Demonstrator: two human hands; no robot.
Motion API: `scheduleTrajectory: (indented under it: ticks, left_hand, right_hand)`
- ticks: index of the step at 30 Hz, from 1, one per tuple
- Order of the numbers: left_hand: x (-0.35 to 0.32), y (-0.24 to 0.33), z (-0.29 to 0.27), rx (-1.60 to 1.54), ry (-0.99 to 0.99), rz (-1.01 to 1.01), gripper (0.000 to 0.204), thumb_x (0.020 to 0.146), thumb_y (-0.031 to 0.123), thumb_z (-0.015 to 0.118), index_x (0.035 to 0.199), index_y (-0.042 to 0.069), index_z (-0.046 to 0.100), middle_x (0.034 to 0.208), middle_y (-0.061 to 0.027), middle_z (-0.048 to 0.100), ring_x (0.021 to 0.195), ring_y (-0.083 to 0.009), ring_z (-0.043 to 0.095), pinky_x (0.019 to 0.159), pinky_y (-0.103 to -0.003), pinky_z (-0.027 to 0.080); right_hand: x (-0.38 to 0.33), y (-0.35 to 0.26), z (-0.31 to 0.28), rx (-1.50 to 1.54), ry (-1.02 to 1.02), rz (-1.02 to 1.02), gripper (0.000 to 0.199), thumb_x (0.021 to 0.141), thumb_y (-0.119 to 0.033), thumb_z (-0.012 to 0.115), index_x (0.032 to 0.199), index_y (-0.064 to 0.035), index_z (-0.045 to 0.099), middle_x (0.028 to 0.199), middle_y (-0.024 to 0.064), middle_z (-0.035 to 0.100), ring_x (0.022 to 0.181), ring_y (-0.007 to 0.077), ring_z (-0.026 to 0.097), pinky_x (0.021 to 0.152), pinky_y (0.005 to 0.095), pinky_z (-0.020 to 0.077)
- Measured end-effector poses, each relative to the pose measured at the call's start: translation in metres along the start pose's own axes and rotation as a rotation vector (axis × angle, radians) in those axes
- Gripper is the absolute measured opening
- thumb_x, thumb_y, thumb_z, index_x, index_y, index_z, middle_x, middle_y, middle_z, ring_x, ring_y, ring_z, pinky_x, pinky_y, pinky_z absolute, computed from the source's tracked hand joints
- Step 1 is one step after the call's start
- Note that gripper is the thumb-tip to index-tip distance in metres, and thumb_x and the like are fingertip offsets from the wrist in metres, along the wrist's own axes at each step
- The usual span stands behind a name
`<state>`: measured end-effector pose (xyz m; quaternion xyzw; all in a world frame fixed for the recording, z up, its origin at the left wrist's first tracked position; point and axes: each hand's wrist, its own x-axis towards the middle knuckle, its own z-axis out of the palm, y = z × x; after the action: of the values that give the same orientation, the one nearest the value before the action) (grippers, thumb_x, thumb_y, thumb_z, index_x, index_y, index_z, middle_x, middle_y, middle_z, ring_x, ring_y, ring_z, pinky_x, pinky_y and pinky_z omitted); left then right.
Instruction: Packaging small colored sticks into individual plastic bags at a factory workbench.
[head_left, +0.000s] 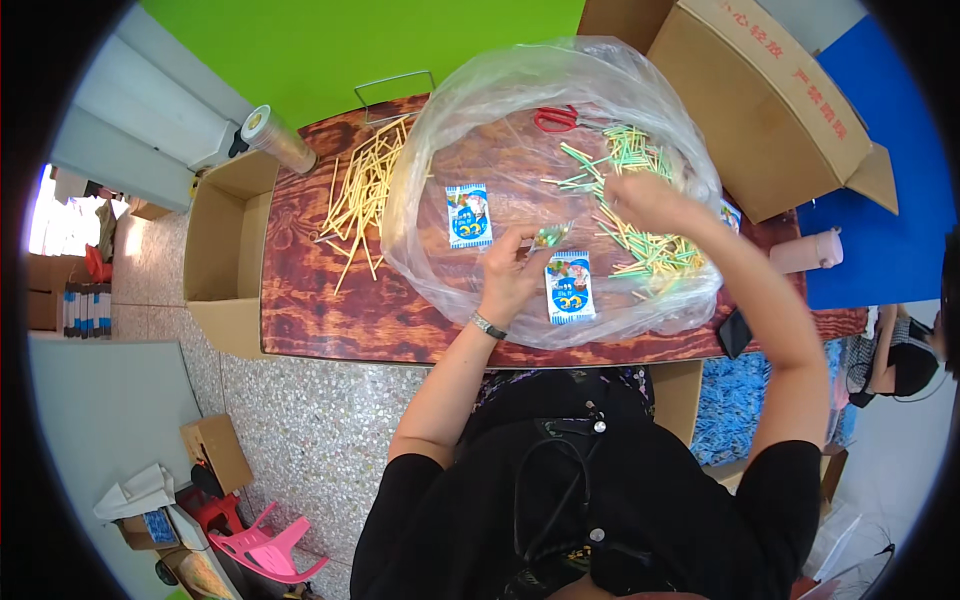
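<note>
My left hand point(511, 272) pinches a small clear packet point(550, 237) with something green in it. Right below lies a blue and white printed packet point(570, 290); a matching packet point(468, 216) rests further left. At the pile of thin green and yellow sticks point(655, 250), my right hand point(637, 198) has its fingers curled closed; what they hold, if anything, is hidden. A large clear plastic bag point(428, 120) spreads around the sticks and packets. Red-handled scissors point(556, 120) lie toward the far side.
Loose yellow sticks point(366, 185) cover the table's left part, near a clear tumbler point(280, 140) and an open cardboard box point(228, 235). Another large carton point(765, 120) stands at the far right. A pink bottle point(806, 251) and a dark phone point(734, 334) lie at right.
</note>
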<state>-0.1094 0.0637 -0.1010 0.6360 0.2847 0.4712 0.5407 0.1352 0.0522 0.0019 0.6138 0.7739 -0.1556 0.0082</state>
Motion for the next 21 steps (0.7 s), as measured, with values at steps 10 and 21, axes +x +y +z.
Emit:
scheduleTrajectory:
  ticks: [10, 21]
  left_hand:
    - [-0.010, 0.020, -0.009, 0.227, -0.063, 0.109, 0.024, 0.081, 0.001, 0.073, 0.102, 0.002, 0.063, 0.088, -0.0064, 0.070, 0.079, -0.0093, 0.065, 0.066, -0.023, 0.052]
    - [-0.011, 0.017, -0.002, 0.296, -0.094, 0.197, 0.027, 0.080, 0.004, 0.074, 0.104, 0.002, 0.062, 0.084, -0.0083, 0.069, 0.072, -0.0125, 0.067, 0.060, -0.026, 0.052]
  right_hand:
    - [-0.001, 0.008, 0.100, -0.208, 0.203, 0.094, 0.024, 0.083, -0.007, 0.059, 0.106, -0.0010, 0.053, 0.101, 0.0172, 0.063, 0.088, 0.0295, 0.065, 0.071, 0.0406, 0.0544]
    - [-0.040, -0.089, -0.013, 0.758, 0.667, -0.380, 0.033, 0.080, 0.009, 0.066, 0.107, -0.0077, 0.060, 0.089, 0.0042, 0.062, 0.080, 0.0120, 0.057, 0.057, 0.0219, 0.0422]
